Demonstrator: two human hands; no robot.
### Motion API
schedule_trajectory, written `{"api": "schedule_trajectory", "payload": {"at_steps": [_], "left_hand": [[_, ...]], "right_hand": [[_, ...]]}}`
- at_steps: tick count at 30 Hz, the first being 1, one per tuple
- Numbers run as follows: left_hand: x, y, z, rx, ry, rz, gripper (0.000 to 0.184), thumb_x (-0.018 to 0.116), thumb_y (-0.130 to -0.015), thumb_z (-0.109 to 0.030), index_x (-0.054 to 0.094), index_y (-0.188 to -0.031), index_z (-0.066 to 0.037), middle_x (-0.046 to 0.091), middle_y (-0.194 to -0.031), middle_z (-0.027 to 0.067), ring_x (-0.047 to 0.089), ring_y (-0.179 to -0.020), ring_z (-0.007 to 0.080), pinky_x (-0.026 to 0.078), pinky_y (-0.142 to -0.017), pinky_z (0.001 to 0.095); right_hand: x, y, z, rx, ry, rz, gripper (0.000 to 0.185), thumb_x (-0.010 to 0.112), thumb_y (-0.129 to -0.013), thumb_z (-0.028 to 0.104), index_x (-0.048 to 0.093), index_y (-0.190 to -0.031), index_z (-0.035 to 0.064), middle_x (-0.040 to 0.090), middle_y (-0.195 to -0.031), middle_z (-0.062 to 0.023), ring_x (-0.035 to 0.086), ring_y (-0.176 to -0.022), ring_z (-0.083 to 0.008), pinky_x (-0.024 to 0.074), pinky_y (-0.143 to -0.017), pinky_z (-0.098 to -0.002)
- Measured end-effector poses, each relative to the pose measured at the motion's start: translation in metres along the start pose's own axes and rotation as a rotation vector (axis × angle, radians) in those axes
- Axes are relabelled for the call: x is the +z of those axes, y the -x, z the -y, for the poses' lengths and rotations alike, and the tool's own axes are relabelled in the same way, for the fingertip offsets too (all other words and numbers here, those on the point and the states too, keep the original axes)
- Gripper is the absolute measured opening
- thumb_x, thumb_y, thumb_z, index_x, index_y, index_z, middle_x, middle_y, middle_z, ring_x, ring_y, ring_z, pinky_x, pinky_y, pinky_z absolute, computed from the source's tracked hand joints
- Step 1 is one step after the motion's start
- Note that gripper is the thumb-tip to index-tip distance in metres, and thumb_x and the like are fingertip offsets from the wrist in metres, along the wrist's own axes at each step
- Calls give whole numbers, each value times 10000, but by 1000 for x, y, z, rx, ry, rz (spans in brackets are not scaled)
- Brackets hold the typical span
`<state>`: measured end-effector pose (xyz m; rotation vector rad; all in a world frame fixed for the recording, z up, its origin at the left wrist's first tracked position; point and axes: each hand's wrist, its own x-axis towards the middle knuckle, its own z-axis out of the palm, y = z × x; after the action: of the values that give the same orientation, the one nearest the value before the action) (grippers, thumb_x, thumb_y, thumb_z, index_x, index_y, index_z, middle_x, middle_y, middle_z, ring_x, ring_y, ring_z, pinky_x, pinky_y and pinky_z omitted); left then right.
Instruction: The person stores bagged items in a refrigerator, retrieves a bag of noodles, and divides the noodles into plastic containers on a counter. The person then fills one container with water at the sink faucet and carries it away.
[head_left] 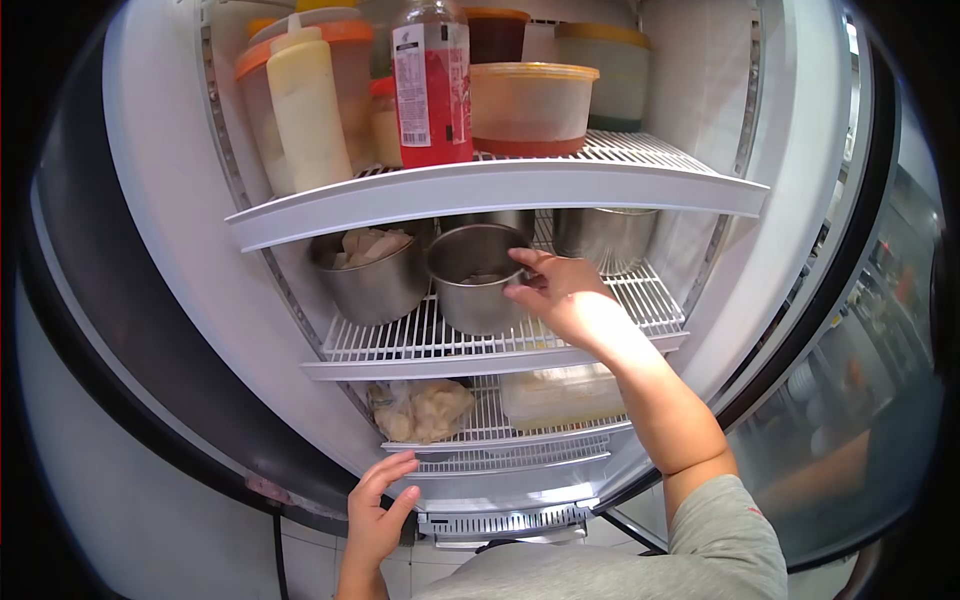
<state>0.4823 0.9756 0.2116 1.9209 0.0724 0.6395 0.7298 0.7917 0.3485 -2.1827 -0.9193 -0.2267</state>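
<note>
On the middle shelf of an upright fridge, a round steel pot [478,303] stands towards the front, with a little something at its bottom that I cannot make out. My right hand [568,298] reaches in from the right and grips the pot's right rim, fingertips at the top edge and thumb against the outer wall. To the left, a second steel pot [372,292] holds pale, chunky pieces. My left hand [378,505] is low in front of the fridge, below the bottom shelf, holding nothing, thumb and fingers apart.
Above, the top shelf edge [500,200] juts over the pots, carrying a squeeze bottle [308,110], a red bottle [440,110] and lidded tubs [530,105]. Another steel pot [610,235] stands back right. Below are bagged pale food [425,412] and a clear container [560,397]. An open glass door [850,400] stands right.
</note>
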Motion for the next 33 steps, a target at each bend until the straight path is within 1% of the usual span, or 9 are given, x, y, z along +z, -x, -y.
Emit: {"api": "schedule_trajectory", "payload": {"at_steps": [7, 10, 13, 19, 21, 26, 29, 32, 33], "left_hand": [[5, -5, 9, 11, 22, 14, 288, 617, -760, -34, 605, -1045, 11, 588, -1109, 161, 553, -1048, 239, 422, -894, 322], [-1, -6, 25, 20, -31, -15, 276, 617, -766, -50, 604, -1035, 11, 589, -1111, 156, 557, -1042, 234, 427, -882, 320], [-8, -9, 45, -45, -64, -65, 275, 617, -779, -92, 600, -1037, 2, 589, -1116, 140, 558, -1039, 237, 432, -867, 319], [-12, -22, 57, 52, -274, -52, 305, 612, -800, -115, 583, -1086, -14, 576, -1139, 130, 541, -1063, 235, 442, -864, 328], [-8, -46, 77, 76, -330, -58, 276, 583, -812, -147, 590, -1061, -29, 579, -1102, 158, 543, -1038, 296, 433, -864, 349], [23, -151, 150, -91, -537, -98, 251, 519, -828, -180, 599, -1033, -59, 588, -1049, 193, 536, -1019, 356, 441, -845, 401], [36, -195, 204, 150, -807, -49, 299, 494, -841, -238, 586, -1069, -66, 569, -1100, 188, 508, -1065, 365, 414, -900, 417], [49, -213, 222, 269, -813, -245, 416, 489, -850, -290, 492, -1196, -58, 496, -1229, 187, 440, -1160, 361, 330, -986, 454], [49, -214, 220, 386, -931, -342, 374, 489, -864, -269, 500, -1168, -51, 541, -1167, 149, 492, -1103, 309, 367, -961, 428]], "right_hand": [[15, -15, 0, -14, 198, -58, 510, 610, -811, 244, 462, -1270, 81, 618, -1020, -196, 618, -905, -283, 464, -834, -341], [16, -14, -2, -14, 320, -202, 559, 610, -812, 252, 402, -1308, 100, 522, -1200, -194, 523, -1077, -349, 426, -914, -363], [20, 9, 4, -282, 158, -393, 442, 606, -801, 179, 494, -1211, 57, 572, -1127, -168, 541, -1039, -337, 447, -874, -367], [27, 47, 16, -541, 38, -385, 282, 630, -770, 91, 604, -1045, 35, 636, -991, -140, 624, -892, -279, 495, -774, -325], [46, 67, 15, -433, -222, -234, 208, 622, -788, 82, 632, -990, 30, 656, -942, -119, 642, -830, -203, 503, -744, -287], [121, 110, -1, -378, -227, 529, 262, 607, -827, 196, 620, -1050, 59, 650, -998, -112, 635, -890, -231, 506, -793, -330], [154, 132, -11, -420, -167, 678, 271, 576, -846, 213, 601, -1071, 64, 631, -1033, -131, 617, -928, -289, 500, -818, -345], [155, 140, -20, -232, -278, 719, 271, 578, -843, 202, 601, -1074, 62, 631, -1037, -127, 611, -954, -279, 496, -828, -351], [151, 141, -26, -190, -285, 701, 270, 580, -841, 199, 602, -1072, 61, 632, -1038, -126, 612, -956, -273, 496, -827, -351]]}}
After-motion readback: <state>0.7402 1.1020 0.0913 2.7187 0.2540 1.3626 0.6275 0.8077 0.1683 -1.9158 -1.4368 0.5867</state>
